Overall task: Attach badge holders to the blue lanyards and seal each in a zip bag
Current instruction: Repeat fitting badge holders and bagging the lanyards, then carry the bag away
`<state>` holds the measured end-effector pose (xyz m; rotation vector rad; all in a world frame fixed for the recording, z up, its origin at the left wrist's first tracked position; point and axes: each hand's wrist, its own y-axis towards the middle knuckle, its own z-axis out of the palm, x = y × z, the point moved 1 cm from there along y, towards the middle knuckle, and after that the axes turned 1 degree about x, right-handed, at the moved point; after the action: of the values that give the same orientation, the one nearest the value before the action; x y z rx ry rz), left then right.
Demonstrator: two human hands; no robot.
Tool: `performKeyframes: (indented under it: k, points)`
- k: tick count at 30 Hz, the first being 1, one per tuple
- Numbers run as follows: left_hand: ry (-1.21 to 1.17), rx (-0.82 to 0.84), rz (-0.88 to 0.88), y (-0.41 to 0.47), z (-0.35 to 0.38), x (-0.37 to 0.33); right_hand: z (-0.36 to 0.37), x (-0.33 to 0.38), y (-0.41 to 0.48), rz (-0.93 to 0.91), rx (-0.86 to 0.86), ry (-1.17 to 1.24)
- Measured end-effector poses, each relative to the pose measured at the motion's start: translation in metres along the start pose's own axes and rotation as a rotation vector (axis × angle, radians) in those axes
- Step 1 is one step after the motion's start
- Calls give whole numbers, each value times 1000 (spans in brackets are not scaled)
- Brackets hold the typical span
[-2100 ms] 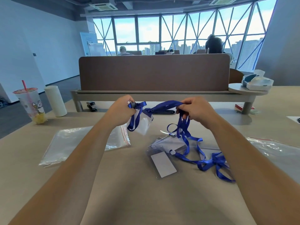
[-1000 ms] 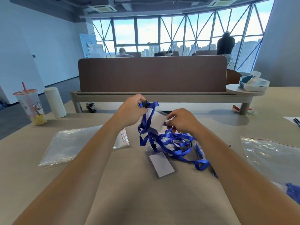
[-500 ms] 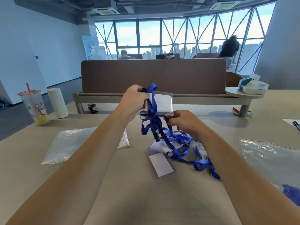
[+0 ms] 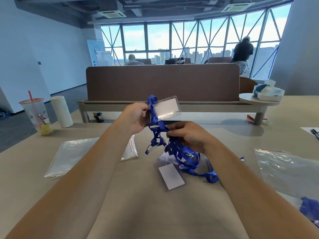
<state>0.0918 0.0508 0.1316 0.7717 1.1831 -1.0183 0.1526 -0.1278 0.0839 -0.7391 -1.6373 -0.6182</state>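
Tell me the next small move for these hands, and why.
Probably the right hand should draw the loose blue lanyard up into a bundle. The left hand holds a badge holder aloft at the strap's end, seemingly clipped on, while the rest trails tangled over a spare holder on the table. Bundled, it should fit a zip bag from the left pile.

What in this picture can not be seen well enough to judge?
Head view:
- Clip joint on the badge holder: covered by the left hand.
- Tangle of the lanyard: how many straps the right hand grips cannot be counted.
- Right zip bag: cut by the frame edge, blue contents blurred.
- Print on the cup: too small.
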Motion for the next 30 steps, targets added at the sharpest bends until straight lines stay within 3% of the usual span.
performKeyframes:
  k: [12,26,30]
  points:
    - [59,-271,-15,16,-7,25,-15,2,-3,-62,-89,-173]
    - [57,-284,33,9,-11,32,-35,4,-17,-59,-28,-368]
    - [170,-307,67,9,-14,38,-36,5,-19,-41,-45,-436]
